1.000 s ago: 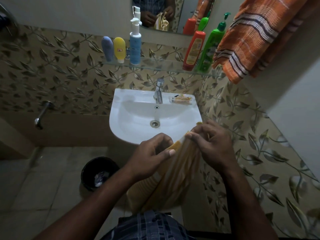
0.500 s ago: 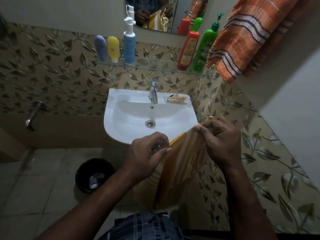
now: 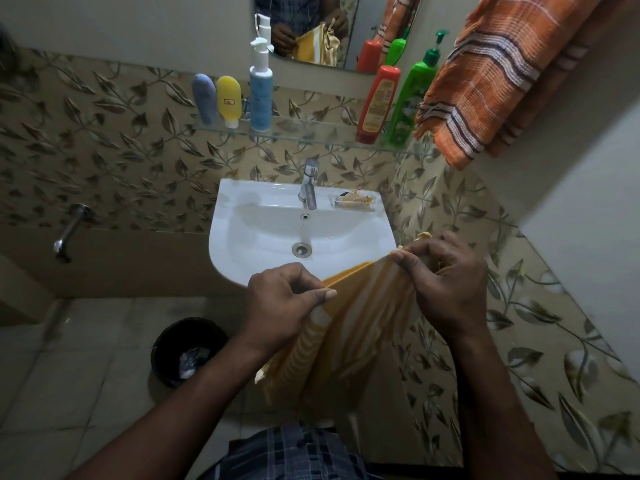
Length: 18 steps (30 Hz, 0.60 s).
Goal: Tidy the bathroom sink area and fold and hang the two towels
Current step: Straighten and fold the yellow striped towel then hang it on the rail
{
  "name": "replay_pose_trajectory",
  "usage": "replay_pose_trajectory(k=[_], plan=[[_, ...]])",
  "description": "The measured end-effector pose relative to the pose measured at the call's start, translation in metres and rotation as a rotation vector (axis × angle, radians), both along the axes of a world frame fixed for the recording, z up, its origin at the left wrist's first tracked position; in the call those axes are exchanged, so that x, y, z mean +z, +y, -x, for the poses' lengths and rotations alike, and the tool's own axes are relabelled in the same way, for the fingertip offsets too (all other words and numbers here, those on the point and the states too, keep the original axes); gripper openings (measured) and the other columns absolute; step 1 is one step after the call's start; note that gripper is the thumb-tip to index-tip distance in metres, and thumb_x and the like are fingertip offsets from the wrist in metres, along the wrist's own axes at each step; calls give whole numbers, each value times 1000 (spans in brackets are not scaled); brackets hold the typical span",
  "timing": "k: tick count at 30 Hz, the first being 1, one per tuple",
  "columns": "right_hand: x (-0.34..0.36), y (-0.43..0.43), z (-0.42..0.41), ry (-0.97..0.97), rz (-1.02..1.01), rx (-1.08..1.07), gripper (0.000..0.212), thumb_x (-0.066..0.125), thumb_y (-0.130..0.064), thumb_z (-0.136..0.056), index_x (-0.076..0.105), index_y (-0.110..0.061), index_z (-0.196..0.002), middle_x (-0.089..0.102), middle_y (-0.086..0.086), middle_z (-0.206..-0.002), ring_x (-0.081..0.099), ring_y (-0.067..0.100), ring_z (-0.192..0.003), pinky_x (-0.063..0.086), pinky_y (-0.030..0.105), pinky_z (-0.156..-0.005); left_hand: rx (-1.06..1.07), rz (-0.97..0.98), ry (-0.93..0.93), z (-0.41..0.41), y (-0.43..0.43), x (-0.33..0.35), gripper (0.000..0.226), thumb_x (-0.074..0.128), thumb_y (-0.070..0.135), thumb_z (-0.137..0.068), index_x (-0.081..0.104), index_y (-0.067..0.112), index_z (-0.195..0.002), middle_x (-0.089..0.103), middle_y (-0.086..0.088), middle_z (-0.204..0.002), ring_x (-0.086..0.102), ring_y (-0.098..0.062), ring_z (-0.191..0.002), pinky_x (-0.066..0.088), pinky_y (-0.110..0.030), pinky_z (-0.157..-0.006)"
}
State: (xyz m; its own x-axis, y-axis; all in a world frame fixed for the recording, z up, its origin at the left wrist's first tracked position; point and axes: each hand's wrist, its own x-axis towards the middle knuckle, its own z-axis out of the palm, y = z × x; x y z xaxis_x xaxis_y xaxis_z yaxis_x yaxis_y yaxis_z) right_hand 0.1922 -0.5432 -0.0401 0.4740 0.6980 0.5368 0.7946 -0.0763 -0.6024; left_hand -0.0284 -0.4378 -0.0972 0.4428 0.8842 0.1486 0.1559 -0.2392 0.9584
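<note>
L hand (image 3: pixel 287 299) & R hand (image 3: pixel 446 275): 2 grips pinching yellow towel (image 3: pixel 353 327) edge by sink (image 3: pixel 242 209).

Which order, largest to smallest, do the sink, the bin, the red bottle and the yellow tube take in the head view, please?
1. sink
2. bin
3. red bottle
4. yellow tube
The bin stands lower, on the floor, so its real size against the bottles is unsure.

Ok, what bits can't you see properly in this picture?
Head view only.
Orange towel: top cut off by the upper edge, so its hanger is unseen.
Yellow towel: corners hidden inside the left hand and right hand.
Bin: contents too dark and blurred.
Red bottle: label print too small.
</note>
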Motion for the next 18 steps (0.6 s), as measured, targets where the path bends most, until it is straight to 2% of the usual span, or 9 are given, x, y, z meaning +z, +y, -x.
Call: replay_pose_trajectory(k=[5,8,12,16,18], plan=[[1,1,0,-8,-9,-9,14,87,-28,-85,80,-16,-85,66,-6,-85,64,15,-81,50,31,-72,29,-35,18,1,-3,3,23,92,22,-81,69,22,-76,73,6,-73,71,-12,-71,62,-42,-65],[1,1,0,-25,-11,-11,12,88,-27,-85,80,-18,-84,63,-8,-83,62,13,-79,47,27,-71,3,-5,3,-1,-4,4,13,87,15,-87,77,23,-87,76,10,-75,73,-7,-74,61,-31,-69],[-6,2,-1,-37,-12,-42,12,87,-30,-86,80,-21,-85,64,-8,-84,62,11,-79,46,22,-71,7,-14,29,-4,-6,7,14,80,11,-92,82,24,-88,79,10,-84,72,0,-78,55,-19,-73],[-25,8,8,-66,92,-167,12,87,-22,-85,83,-18,-95,68,-1,-95,67,16,-90,42,21,-74,32,-14,67,-9,-7,7,9,74,10,-96,81,13,-92,77,5,-88,70,-7,-84,53,-23,-74],[-32,6,13,-53,94,-213,23,87,-15,-84,83,-20,-107,66,-1,-99,64,14,-91,39,15,-74,18,-15,94,-10,-8,5,11,70,10,-98,81,13,-94,76,5,-90,69,-7,-87,51,-23,-75]])
